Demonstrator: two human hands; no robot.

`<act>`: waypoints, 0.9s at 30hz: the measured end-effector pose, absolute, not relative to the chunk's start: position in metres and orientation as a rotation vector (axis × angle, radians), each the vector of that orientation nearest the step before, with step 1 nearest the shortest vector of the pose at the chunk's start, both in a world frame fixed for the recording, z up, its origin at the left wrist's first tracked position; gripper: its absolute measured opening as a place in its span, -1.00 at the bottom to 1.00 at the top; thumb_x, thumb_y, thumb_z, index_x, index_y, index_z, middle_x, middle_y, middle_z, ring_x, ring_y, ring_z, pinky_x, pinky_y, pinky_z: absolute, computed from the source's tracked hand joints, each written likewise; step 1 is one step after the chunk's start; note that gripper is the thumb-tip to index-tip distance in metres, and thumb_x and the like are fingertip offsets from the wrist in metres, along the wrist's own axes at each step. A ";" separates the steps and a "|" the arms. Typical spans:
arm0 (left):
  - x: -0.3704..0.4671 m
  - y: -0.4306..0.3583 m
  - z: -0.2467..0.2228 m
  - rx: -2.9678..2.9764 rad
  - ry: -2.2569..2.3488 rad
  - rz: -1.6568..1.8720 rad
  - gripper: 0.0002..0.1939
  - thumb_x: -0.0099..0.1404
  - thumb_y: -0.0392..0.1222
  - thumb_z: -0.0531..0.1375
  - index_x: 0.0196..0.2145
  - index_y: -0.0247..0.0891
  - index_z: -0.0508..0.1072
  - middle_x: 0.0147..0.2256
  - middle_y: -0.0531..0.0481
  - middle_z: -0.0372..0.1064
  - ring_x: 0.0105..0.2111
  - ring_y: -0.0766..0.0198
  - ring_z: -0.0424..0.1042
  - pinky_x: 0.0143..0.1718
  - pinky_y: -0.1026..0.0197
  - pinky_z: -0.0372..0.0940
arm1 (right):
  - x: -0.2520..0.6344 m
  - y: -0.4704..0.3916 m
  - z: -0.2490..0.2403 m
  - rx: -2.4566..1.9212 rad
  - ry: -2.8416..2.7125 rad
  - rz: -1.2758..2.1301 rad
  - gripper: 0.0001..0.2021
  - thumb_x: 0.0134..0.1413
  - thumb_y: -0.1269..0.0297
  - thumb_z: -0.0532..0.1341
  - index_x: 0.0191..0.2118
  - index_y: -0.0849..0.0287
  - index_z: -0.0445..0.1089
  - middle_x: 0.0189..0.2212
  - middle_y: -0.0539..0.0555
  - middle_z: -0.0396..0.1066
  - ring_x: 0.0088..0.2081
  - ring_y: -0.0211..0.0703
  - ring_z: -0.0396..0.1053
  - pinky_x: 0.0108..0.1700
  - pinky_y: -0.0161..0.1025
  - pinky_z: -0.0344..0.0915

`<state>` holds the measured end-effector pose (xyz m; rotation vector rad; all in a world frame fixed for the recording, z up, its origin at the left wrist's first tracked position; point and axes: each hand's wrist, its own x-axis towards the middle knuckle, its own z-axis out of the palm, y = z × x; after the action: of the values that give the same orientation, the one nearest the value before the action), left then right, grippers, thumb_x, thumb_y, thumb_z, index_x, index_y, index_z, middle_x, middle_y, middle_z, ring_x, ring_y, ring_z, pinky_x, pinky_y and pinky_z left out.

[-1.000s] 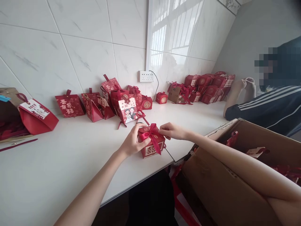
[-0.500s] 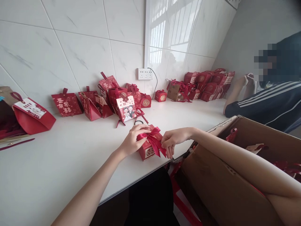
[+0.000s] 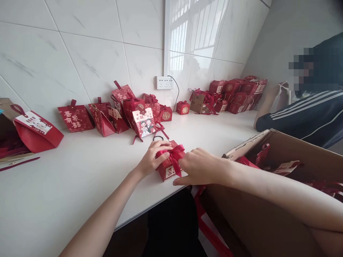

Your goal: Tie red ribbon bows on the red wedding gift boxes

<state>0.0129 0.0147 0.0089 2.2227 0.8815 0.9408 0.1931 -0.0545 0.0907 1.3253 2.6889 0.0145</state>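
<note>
A small red gift box (image 3: 165, 170) with gold-and-cream lettering stands on the white table near its front edge. Across its top lies a shiny red ribbon bow (image 3: 175, 155), one tail hanging down the front. My left hand (image 3: 153, 157) rests over the box from the left, thumb and fingers closed on the bow's left loop. At the box's right side is my right hand (image 3: 199, 166), back of the hand up, fingers curled and thumb pointing left. Its fingertips are hidden, along with the bow's right tail, so whatever they grip does not show.
Several red gift boxes (image 3: 144, 121) stand along the tiled wall, with a stack of more (image 3: 235, 96) at the back right. An open cardboard carton (image 3: 300, 146) holding red boxes stands at right. Beyond it sits a person in a striped dark sleeve (image 3: 302, 110). A socket strip (image 3: 164, 82) is on the wall.
My right hand has turned palm down and shifted left over the bow's right side, its thumb now stretched out. The left hand stays on the bow and the box has barely moved.
</note>
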 end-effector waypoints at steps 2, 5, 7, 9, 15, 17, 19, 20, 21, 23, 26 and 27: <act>0.013 0.014 0.009 2.210 0.897 0.947 -0.63 0.26 -0.02 0.00 -0.12 -0.19 0.47 0.02 -0.04 0.30 0.11 0.07 0.10 0.17 -0.05 0.03 | 0.184 -0.060 0.079 1.281 2.676 0.222 -0.54 0.09 -0.08 0.07 -0.43 0.28 0.41 -0.61 0.12 0.36 -0.51 -0.09 0.36 -0.45 -0.26 0.18; 0.015 0.015 0.007 2.199 0.914 0.985 -0.64 0.29 -0.05 -0.04 -0.16 -0.19 0.48 -0.01 -0.04 0.32 0.09 0.11 0.13 0.17 -0.03 0.05 | 0.179 -0.061 0.066 1.243 2.668 0.298 -0.61 0.19 0.11 -0.01 -0.42 0.28 0.41 -0.57 0.16 0.38 -0.50 -0.06 0.39 -0.48 -0.25 0.20; 0.016 0.016 0.007 2.203 0.924 1.007 -0.66 0.28 -0.10 -0.02 -0.18 -0.18 0.49 -0.03 -0.03 0.34 0.07 0.11 0.15 0.16 -0.02 0.07 | 0.181 -0.059 0.061 1.228 2.652 0.311 -0.70 0.17 0.33 -0.04 -0.41 0.27 0.40 -0.53 0.17 0.40 -0.50 -0.06 0.39 -0.50 -0.26 0.20; 0.017 0.016 0.006 2.215 0.941 1.011 -0.69 0.25 -0.15 -0.01 -0.19 -0.18 0.50 -0.04 -0.03 0.35 0.06 0.11 0.17 0.15 -0.03 0.09 | 0.183 -0.056 0.061 1.218 2.627 0.301 -0.72 0.11 0.47 -0.05 -0.42 0.27 0.39 -0.48 0.19 0.42 -0.48 -0.05 0.40 -0.50 -0.26 0.20; 0.019 0.014 0.008 2.238 0.973 1.012 -0.69 0.23 -0.20 -0.01 -0.20 -0.17 0.50 -0.05 -0.02 0.36 0.05 0.11 0.19 0.14 -0.03 0.11 | 0.183 -0.053 0.069 1.583 2.549 -0.216 -0.53 0.21 0.07 -0.09 -0.54 0.23 0.34 -0.62 0.16 0.37 -0.53 -0.05 0.39 -0.43 -0.18 0.25; 0.019 0.014 0.008 2.246 0.979 1.010 -0.69 0.22 -0.22 -0.01 -0.20 -0.17 0.50 -0.05 -0.02 0.36 0.05 0.11 0.19 0.14 -0.02 0.11 | 0.183 -0.052 0.070 1.624 2.468 -0.677 -0.56 0.21 0.07 -0.08 -0.53 0.21 0.32 -0.65 0.08 0.36 -0.64 -0.21 0.33 -0.46 -0.24 0.25; 0.019 0.014 0.008 2.250 0.988 1.007 -0.68 0.22 -0.23 -0.02 -0.20 -0.18 0.50 -0.05 -0.03 0.36 0.05 0.11 0.18 0.14 -0.01 0.11 | 0.183 -0.050 0.069 1.583 2.449 -0.997 -0.68 0.19 0.20 -0.06 -0.46 0.20 0.31 -0.64 0.00 0.36 -0.71 -0.32 0.27 -0.53 -0.31 0.23; 0.019 0.014 0.008 2.255 0.986 1.006 -0.67 0.22 -0.24 -0.03 -0.20 -0.19 0.50 -0.05 -0.03 0.35 0.05 0.11 0.19 0.14 -0.01 0.11 | 0.183 -0.050 0.068 1.559 2.491 -1.055 -0.73 0.17 0.25 -0.04 -0.44 0.19 0.30 -0.64 -0.03 0.35 -0.72 -0.35 0.26 -0.56 -0.34 0.22; 0.019 0.014 0.008 2.263 0.979 1.006 -0.66 0.22 -0.25 -0.04 -0.19 -0.20 0.50 -0.05 -0.03 0.35 0.05 0.11 0.19 0.14 -0.01 0.11 | 0.183 -0.049 0.068 1.538 2.552 -1.063 -0.76 0.15 0.28 -0.04 -0.45 0.19 0.28 -0.65 -0.05 0.32 -0.72 -0.36 0.26 -0.58 -0.37 0.20; 0.019 0.013 0.008 2.279 0.950 1.012 -0.63 0.23 -0.25 -0.07 -0.19 -0.21 0.50 -0.05 -0.03 0.35 0.04 0.11 0.20 0.13 -0.01 0.12 | 0.183 -0.050 0.066 1.481 2.653 -1.064 -0.77 0.14 0.30 -0.03 -0.49 0.19 0.23 -0.69 -0.08 0.25 -0.72 -0.39 0.25 -0.61 -0.41 0.17; 0.021 0.012 0.008 2.257 0.971 1.039 -0.64 0.27 -0.18 -0.07 -0.23 -0.22 0.51 -0.07 -0.04 0.37 0.02 0.11 0.21 0.12 -0.01 0.12 | 0.184 -0.049 0.065 1.380 2.646 -1.229 -0.76 0.15 0.26 -0.01 -0.49 0.19 0.23 -0.68 -0.10 0.25 -0.74 -0.43 0.22 -0.62 -0.44 0.16; 0.021 0.012 0.007 2.240 0.997 1.047 -0.66 0.27 -0.15 -0.04 -0.25 -0.22 0.51 -0.08 -0.05 0.37 0.02 0.11 0.21 0.12 -0.02 0.12 | 0.184 -0.048 0.065 1.364 2.622 -1.300 -0.75 0.15 0.21 0.00 -0.47 0.19 0.24 -0.68 -0.10 0.25 -0.74 -0.43 0.21 -0.63 -0.44 0.17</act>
<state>0.0214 0.0121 0.0074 2.2400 0.9970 1.0470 0.1842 -0.0482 0.0651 1.3644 2.6222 -1.3001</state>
